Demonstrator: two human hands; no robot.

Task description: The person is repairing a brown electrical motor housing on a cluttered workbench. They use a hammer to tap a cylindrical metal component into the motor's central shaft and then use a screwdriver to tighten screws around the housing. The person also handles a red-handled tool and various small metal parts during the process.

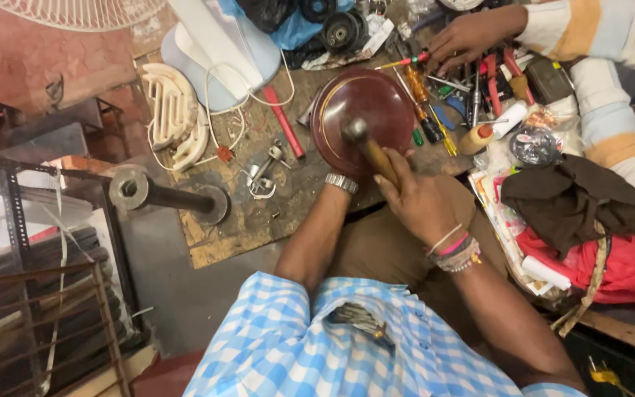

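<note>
Checked shirt [281, 338] nearest, both hands out over a cluttered board.

The right hand [417, 202] is wrapped tight round a wooden hammer [367, 147] handle, its steel head resting on the maroon dome [363, 117] near the board's [237, 220] front edge. The left hand is hidden behind the dome; only its wrist with a watch [341, 182] shows, so its grip cannot be told. At the far right corner, another person's hand [464, 37] touches a screwdriver [404, 62] among scattered tools.
</note>
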